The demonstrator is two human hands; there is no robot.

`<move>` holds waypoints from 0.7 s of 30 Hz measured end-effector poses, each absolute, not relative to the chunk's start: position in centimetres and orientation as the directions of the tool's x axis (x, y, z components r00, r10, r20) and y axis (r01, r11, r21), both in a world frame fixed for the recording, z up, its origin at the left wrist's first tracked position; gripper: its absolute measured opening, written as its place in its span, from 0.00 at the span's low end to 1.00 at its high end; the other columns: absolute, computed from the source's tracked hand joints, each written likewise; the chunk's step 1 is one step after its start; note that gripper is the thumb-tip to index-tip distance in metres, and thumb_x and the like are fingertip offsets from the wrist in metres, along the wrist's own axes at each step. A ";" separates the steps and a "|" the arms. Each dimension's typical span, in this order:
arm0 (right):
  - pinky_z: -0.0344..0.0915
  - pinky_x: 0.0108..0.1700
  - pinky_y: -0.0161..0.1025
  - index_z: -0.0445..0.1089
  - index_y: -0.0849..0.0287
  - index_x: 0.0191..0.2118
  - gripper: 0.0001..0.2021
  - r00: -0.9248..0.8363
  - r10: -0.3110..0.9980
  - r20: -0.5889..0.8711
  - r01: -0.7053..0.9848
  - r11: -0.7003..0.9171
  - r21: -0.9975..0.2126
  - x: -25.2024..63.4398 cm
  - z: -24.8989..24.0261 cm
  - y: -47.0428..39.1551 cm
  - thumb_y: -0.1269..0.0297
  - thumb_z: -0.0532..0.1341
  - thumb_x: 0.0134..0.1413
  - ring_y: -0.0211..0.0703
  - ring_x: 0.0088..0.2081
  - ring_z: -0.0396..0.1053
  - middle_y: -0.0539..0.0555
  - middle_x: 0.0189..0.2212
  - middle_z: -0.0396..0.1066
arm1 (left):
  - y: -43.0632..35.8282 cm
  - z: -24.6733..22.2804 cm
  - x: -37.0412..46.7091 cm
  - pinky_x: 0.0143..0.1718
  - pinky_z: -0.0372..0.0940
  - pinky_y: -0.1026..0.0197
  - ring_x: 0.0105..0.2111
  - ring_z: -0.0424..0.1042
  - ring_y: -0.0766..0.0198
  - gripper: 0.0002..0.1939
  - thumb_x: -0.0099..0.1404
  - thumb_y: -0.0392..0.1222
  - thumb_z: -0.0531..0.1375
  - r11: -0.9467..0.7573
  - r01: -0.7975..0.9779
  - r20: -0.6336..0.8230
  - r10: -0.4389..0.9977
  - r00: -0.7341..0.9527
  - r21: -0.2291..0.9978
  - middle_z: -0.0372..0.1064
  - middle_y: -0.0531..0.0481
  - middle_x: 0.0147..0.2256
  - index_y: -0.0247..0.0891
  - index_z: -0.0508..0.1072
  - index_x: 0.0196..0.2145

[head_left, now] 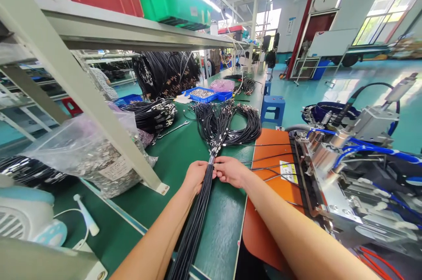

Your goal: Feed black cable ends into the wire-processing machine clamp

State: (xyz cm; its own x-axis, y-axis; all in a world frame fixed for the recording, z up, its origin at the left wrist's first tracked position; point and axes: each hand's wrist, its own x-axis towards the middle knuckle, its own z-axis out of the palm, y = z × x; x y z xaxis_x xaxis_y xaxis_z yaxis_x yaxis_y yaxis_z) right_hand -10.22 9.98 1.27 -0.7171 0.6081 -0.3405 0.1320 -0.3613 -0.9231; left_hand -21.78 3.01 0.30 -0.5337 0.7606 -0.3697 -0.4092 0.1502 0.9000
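A long bundle of black cables (200, 214) runs from the bottom of the view up the green bench, its far end fanning out into metal-tipped ends. A clear, shiny band (211, 159) goes round the bundle just short of that fan. My left hand (196, 176) is closed round the bundle's left side, right below the band. From the right, my right hand (230, 171) presses its curled fingers against the cables at the band; what exactly its fingertips pinch is partly hidden. Coiled black cables (245, 126) lie beyond, beside the fan.
Blue trays (201, 93) of small metal parts stand farther back. A wrench (174, 129) and a plastic bag of metal parts (108, 170) lie left, by a slanting shelf post (82, 82). At right are an orange board (270, 218) and a machine (343, 170) with blue hoses.
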 end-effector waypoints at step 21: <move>0.73 0.46 0.49 0.68 0.60 0.55 0.16 -0.701 0.617 -0.359 0.324 -0.173 -0.930 -10.5 2.4 9.4 0.60 0.62 0.66 0.47 0.46 0.74 0.57 0.51 0.71 | 3.3 0.3 -22.7 0.46 0.71 0.48 0.47 0.73 0.55 0.18 0.71 0.45 0.61 0.219 -0.329 -0.366 0.785 -0.500 0.919 0.68 0.41 0.52 0.34 0.69 0.54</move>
